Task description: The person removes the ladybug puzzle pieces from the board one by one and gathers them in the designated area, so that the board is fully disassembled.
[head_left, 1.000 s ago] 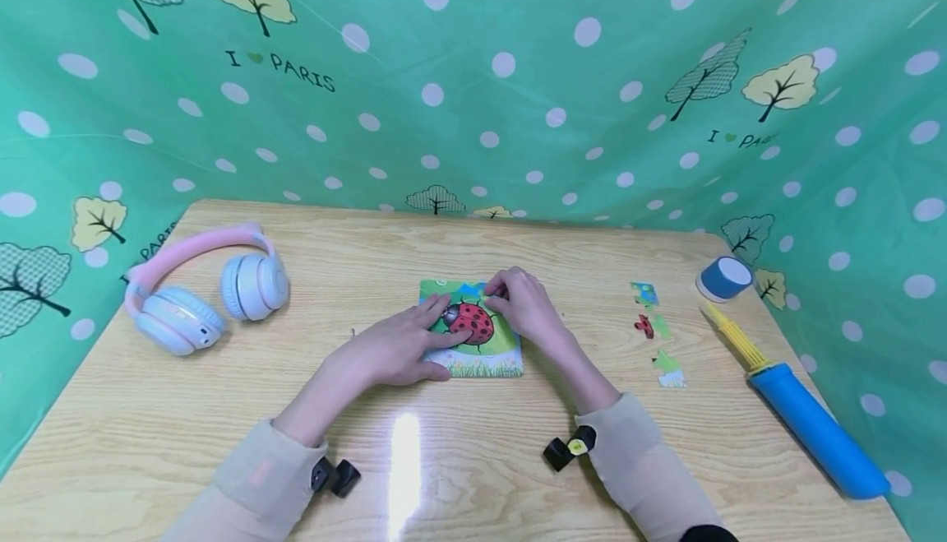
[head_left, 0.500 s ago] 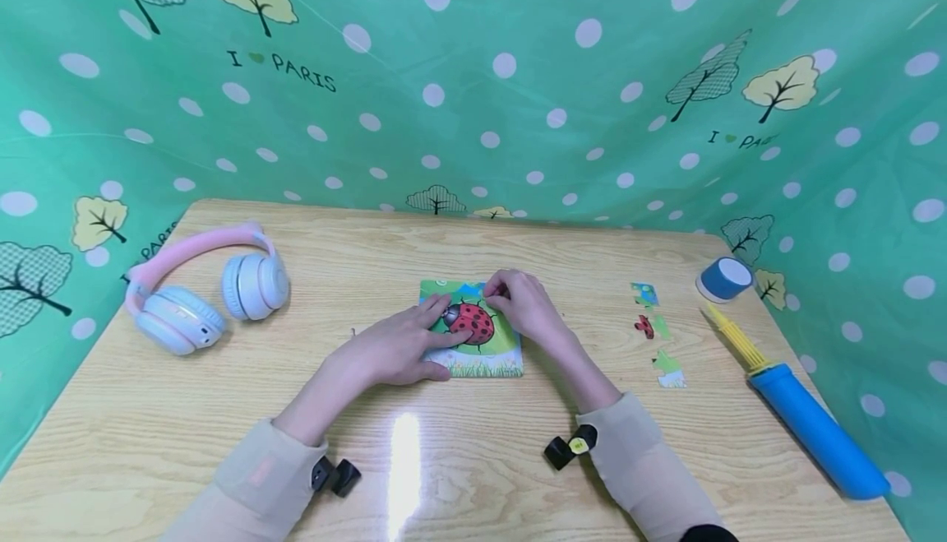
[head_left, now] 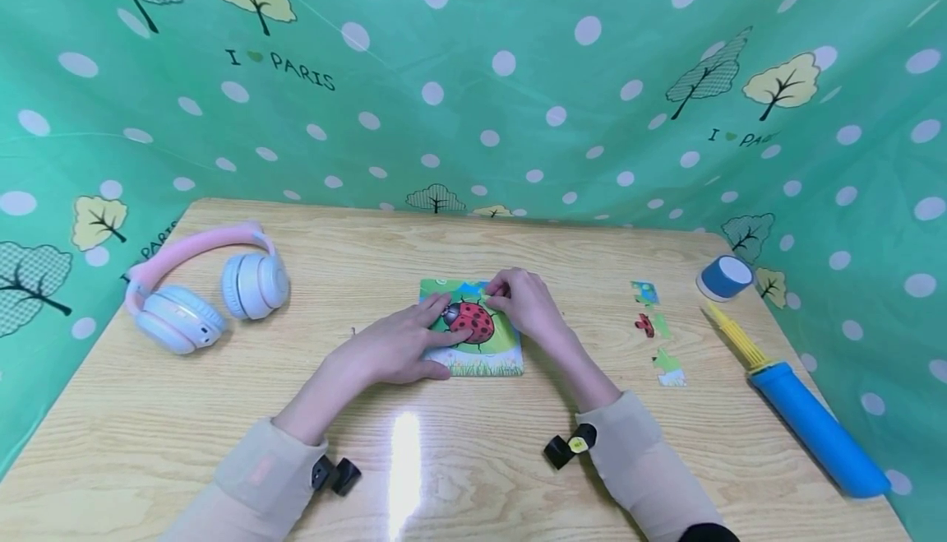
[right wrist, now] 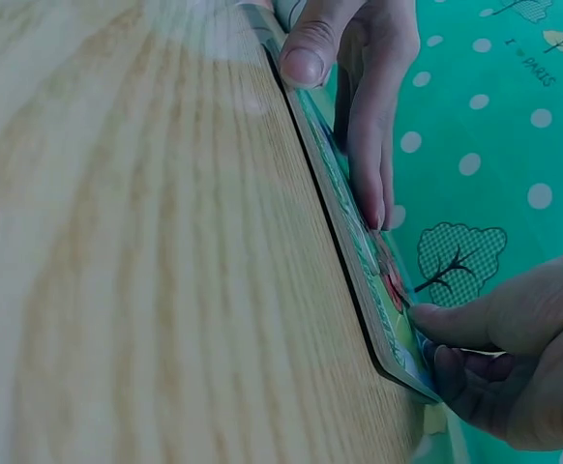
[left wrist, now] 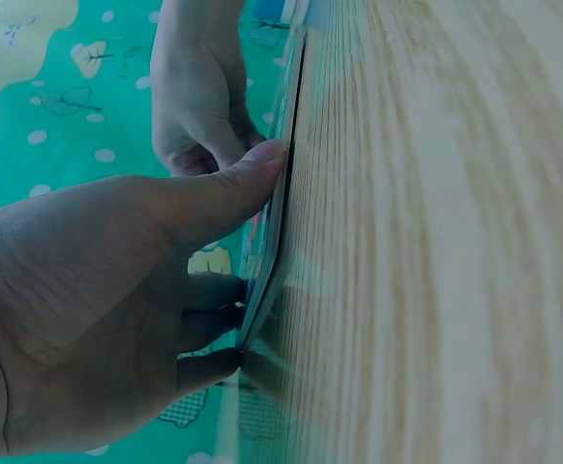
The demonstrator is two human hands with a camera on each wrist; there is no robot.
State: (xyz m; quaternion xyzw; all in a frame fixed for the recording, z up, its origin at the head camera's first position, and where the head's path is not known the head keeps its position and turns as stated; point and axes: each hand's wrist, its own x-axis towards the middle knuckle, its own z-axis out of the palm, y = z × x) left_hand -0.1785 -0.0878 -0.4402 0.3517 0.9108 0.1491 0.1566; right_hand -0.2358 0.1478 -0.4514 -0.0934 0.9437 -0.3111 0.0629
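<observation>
A ladybug jigsaw puzzle (head_left: 484, 361) in a thin flat tray lies mid-table, with a red spotted ladybug, green ground and a grass strip along its near side. My left hand (head_left: 388, 349) rests across its left part, fingers spread, with the thumb on the near edge in the left wrist view. At the upper right corner, my right hand (head_left: 527, 303) has its fingers curled, pinching a puzzle piece against the board between thumb and fingertips. That piece is mostly hidden by the fingers. In the right wrist view, the right thumb (right wrist: 456, 324) touches the puzzle's surface.
Several loose puzzle pieces (head_left: 669, 369) lie to the right. Beyond them are a blue hand pump (head_left: 814, 427) with a yellow nozzle and a blue-and-white roll (head_left: 725, 277). Pink-and-white headphones (head_left: 181, 320) sit at left. A green dotted cloth (head_left: 473, 114) hangs behind the table.
</observation>
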